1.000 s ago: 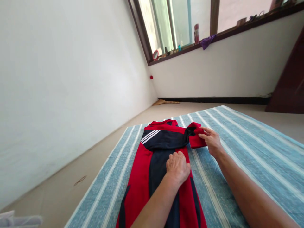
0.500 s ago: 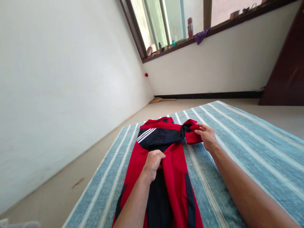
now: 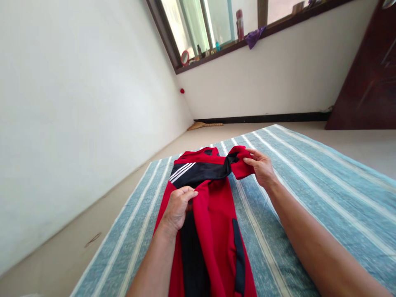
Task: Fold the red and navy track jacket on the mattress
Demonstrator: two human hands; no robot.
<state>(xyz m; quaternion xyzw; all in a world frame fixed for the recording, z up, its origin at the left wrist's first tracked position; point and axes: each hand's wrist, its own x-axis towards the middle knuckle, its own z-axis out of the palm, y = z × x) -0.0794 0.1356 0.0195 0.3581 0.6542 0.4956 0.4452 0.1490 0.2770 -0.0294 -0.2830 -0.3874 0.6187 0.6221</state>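
Observation:
A red and black jacket (image 3: 219, 206) with three white stripes at one shoulder lies lengthwise on a blue striped bedsheet (image 3: 297, 181). My left hand (image 3: 178, 205) pinches a red fold near the middle of the jacket and lifts it a little. In my right hand (image 3: 260, 168) is the red end of a sleeve (image 3: 241, 163), gripped between thumb and fingers to the right of the body. Black fabric bunches just left of that red end. The jacket's lower end runs out of view at the bottom.
Beyond the bed's far edge, a broom (image 3: 204, 125) lies on the floor by the wall corner. A dark red door (image 3: 365, 78) stands at the right. The windowsill holds a round mirror (image 3: 185, 57), a bottle (image 3: 240, 25) and a purple cloth (image 3: 255, 38).
My left hand has pulled the red fold leftward, baring more red fabric on the right. My right hand still holds the sleeve end. The view has shifted slightly.

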